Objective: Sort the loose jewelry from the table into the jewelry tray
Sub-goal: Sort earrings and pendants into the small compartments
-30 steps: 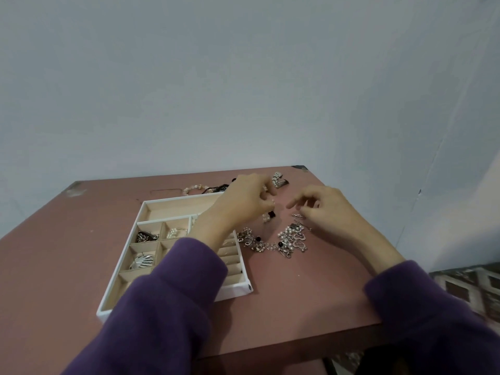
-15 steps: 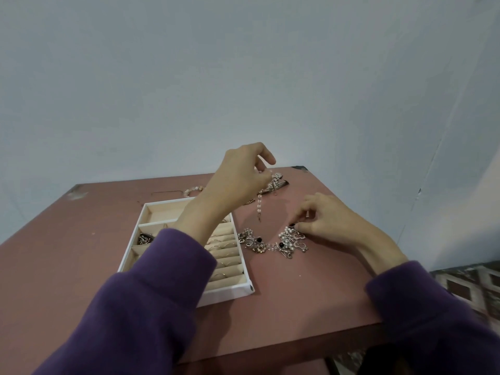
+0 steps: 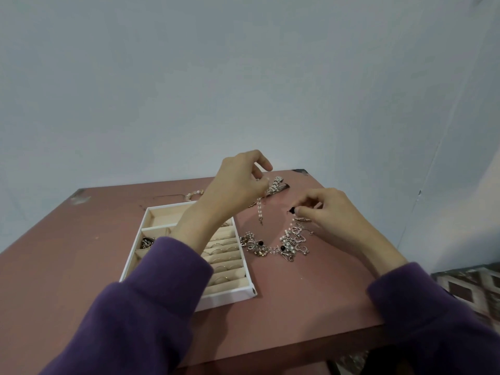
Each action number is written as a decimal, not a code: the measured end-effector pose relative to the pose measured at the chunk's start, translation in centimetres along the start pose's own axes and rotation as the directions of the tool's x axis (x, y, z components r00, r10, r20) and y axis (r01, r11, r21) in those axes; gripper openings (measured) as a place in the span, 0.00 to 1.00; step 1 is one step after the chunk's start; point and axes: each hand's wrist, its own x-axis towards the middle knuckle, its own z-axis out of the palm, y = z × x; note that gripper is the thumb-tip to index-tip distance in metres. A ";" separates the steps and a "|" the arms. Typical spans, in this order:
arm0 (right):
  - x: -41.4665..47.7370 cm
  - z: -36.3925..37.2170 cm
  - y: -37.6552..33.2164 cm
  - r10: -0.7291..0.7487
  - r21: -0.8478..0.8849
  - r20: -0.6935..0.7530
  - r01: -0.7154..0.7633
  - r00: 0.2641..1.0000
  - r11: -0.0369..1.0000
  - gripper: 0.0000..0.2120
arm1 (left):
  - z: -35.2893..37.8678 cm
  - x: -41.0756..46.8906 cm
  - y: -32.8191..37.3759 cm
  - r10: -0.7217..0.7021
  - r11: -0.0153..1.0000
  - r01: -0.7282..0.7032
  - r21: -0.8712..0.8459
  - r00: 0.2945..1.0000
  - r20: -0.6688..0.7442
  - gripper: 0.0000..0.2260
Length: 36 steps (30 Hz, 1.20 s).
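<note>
The bead strand (image 3: 259, 209) is hanging in the air over the middle of the surface (image 3: 297, 307), its lower end with a small clasp dangling free just above the tabletop. The left hand (image 3: 238, 182) is pinching its top between thumb and curled fingers, with the forefinger sticking out above.

At 3 o'clock from the strand, the right hand (image 3: 324, 209) is hovering low, its thumb and forefinger pinching a small dark bead (image 3: 292, 211). From that bead a second run of pale beads is trailing down into the pile of loose jewelry (image 3: 281, 246), which is lying on the surface at 5 o'clock from the hanging strand. Whether the two runs belong to one piece cannot be told.

The jewelry tray (image 3: 230, 300) is sitting at 9 o'clock from the pile, just beside it, partly hidden under the left forearm. Its right-hand column is holding rings (image 3: 224, 250) in padded slots, and a small compartment on its left side is holding a dark tangle of pieces (image 3: 147, 243).

Towards 12 o'clock, near the far edge, a metal link band (image 3: 278, 185) is lying behind the left hand, and a beaded bracelet (image 3: 193, 195) is resting at 11 o'clock, beyond the tray. Purple sleeves (image 3: 151, 307) are covering both arms.
</note>
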 end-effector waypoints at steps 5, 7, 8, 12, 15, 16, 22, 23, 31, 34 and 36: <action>0.4 -0.1 -0.9 0.070 0.297 -0.037 -0.056 0.997 0.953 0.06 | -1.2 -0.5 0.0 -0.010 1.000 0.010 -0.017 1.000 -0.015 0.08; 0.5 0.0 -1.7 0.073 0.379 -0.052 -0.048 0.996 0.924 0.06 | -1.8 -0.7 -0.1 -0.011 1.000 0.010 -0.021 1.000 -0.019 0.09; 0.6 0.0 -2.2 0.068 0.401 -0.057 -0.039 0.996 0.915 0.05 | -2.1 -0.8 -0.1 -0.013 1.000 0.012 -0.020 1.000 -0.022 0.09; 1.6 -0.3 -5.0 0.023 0.436 -0.084 0.016 0.996 0.900 0.05 | -3.6 -1.2 -0.5 -0.023 0.999 0.022 -0.023 0.999 -0.046 0.08; 2.3 -0.5 -7.5 -0.002 0.498 -0.093 0.049 0.996 0.866 0.05 | -5.0 -1.7 -0.7 -0.035 0.999 0.034 -0.026 0.997 -0.072 0.08; 2.5 -0.5 -8.3 -0.014 0.508 -0.096 0.061 0.995 0.859 0.06 | -5.5 -1.9 -0.8 -0.040 0.999 0.038 -0.027 0.996 -0.079 0.09; 3.5 -0.1 -12.5 -0.060 0.546 -0.125 0.120 0.990 0.829 0.06 | -8.2 -3.0 -1.8 -0.067 0.998 0.065 -0.018 0.990 -0.125 0.09; 3.6 0.1 -13.2 -0.068 0.549 -0.126 0.126 0.990 0.826 0.06 | -8.6 -3.3 -2.0 -0.073 0.997 0.072 -0.012 0.988 -0.133 0.09; 4.3 2.3 -16.6 -0.114 0.636 -0.082 0.140 0.990 0.759 0.03 | -9.7 -4.6 -4.4 -0.131 0.991 0.134 0.005 0.980 -0.151 0.09; 4.1 3.3 -16.9 -0.122 0.647 -0.059 0.131 0.991 0.751 0.03 | -9.5 -5.0 -5.3 -0.163 0.987 0.162 -0.018 0.977 -0.137 0.08; 4.0 3.8 -16.9 -0.132 0.642 -0.043 0.128 0.990 0.756 0.03 | -9.5 -5.2 -5.9 -0.170 0.985 0.169 -0.020 0.976 -0.132 0.08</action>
